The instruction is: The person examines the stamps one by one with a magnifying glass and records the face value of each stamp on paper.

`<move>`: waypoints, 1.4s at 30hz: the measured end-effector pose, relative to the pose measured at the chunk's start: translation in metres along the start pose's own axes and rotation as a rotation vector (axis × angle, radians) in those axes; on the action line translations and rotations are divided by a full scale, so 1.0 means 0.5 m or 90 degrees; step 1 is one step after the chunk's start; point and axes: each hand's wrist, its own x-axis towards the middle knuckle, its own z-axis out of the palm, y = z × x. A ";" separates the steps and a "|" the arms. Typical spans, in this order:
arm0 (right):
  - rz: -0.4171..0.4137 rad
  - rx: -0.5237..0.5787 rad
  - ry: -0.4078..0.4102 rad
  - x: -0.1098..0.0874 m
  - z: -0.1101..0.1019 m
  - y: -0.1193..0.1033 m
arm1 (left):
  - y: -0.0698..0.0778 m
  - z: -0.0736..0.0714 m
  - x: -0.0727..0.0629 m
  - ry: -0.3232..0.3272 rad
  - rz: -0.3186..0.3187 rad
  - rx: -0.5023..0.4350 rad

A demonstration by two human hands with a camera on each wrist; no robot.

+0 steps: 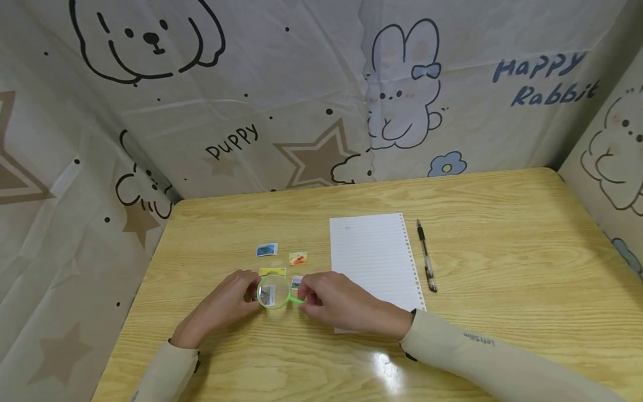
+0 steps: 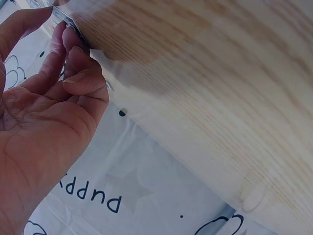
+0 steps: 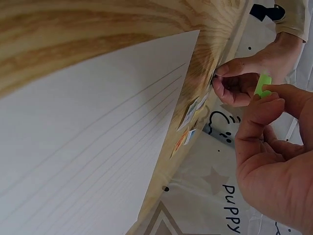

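Note:
My right hand (image 1: 331,298) pinches the short handle of a green-rimmed magnifying glass (image 1: 290,298) between thumb and fingers. In the right wrist view only the bright green handle (image 3: 263,85) shows. Through the lens, a small stamp (image 1: 268,295) with a dark picture and pale border is visible. My left hand (image 1: 228,298) pinches that stamp at its edge, left of the lens; in the left wrist view thumb and fingertips meet on its thin edge. Around them lie a yellow stamp (image 1: 273,272), a blue stamp (image 1: 267,249), an orange-red stamp (image 1: 298,258) and another stamp (image 1: 296,282) beside the right fingers.
A lined sheet of paper (image 1: 369,251) with punched holes lies right of the stamps, partly under the right forearm. Beyond it rests a black pen (image 1: 427,255). The wooden table (image 1: 502,251) meets a printed cloth (image 1: 301,84) at the back and sides.

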 end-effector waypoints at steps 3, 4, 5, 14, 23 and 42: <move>0.005 0.011 0.000 0.000 -0.001 -0.001 | 0.008 -0.002 -0.001 -0.011 -0.017 0.005; 0.006 0.014 0.002 -0.001 -0.001 -0.002 | 0.009 -0.002 -0.001 -0.011 -0.016 0.005; 0.008 0.015 0.003 -0.001 -0.002 -0.003 | 0.007 -0.001 -0.001 -0.009 -0.013 0.005; 0.032 0.038 0.027 -0.002 -0.013 -0.008 | -0.076 0.039 0.013 0.022 0.027 0.018; 0.052 0.032 0.064 -0.013 -0.026 0.004 | 0.028 -0.008 0.005 -0.028 -0.052 0.031; 0.139 0.024 0.181 -0.063 -0.070 0.061 | 0.032 -0.004 0.011 -0.031 -0.068 0.059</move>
